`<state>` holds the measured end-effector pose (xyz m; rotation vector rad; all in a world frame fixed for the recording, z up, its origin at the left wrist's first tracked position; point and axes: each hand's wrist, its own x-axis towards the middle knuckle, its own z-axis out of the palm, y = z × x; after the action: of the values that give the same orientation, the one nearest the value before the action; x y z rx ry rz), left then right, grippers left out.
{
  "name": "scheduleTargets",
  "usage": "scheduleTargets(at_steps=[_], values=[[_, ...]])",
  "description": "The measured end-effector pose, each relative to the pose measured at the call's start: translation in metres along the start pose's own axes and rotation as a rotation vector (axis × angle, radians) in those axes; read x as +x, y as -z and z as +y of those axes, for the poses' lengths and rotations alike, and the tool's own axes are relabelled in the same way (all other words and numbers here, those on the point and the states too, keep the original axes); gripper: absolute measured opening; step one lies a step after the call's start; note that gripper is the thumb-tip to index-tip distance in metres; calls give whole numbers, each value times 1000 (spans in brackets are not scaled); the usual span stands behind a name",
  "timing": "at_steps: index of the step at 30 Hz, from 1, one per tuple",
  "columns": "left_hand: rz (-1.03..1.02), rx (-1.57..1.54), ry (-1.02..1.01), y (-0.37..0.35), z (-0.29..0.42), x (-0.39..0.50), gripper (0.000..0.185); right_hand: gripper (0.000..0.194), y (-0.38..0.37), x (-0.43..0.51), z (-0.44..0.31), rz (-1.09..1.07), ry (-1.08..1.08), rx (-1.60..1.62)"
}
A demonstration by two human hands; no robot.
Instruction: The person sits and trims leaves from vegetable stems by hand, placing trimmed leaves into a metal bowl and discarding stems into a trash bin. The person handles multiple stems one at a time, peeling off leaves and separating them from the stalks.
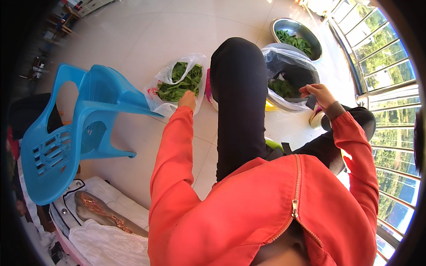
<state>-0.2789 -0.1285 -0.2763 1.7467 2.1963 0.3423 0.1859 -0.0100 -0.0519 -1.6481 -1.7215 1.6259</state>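
Note:
My left hand is at the near edge of a white plastic bag on the floor, touching the leafy greens heaped in it. Its fingertips are lost among the leaves, so a hold on any leaf is not visible. My right hand hovers over the near right rim of a bin lined with a clear plastic bag. Its thumb and fingers come close together; whether something small is between them is unclear. Down inside the liner lie dark green leaves.
Beyond the bin stands a steel basin with more cut greens. To the left is a blue plastic chair. A cushioned surface with white lace lies lower left. Barred windows run along the right. My raised knee separates bag and bin.

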Motion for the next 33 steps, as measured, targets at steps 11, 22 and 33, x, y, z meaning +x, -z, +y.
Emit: scheduleTargets(at_steps=[11, 22, 33], values=[[-332, 380, 249, -15, -1, 62, 25, 31, -11, -10, -12, -23, -7, -65], [-68, 236, 1, 18, -39, -7, 9, 27, -25, 6, -10, -1, -44, 62], [143, 162, 410, 55, -23, 0, 26, 27, -18, -1, -6, 25, -3, 70]])
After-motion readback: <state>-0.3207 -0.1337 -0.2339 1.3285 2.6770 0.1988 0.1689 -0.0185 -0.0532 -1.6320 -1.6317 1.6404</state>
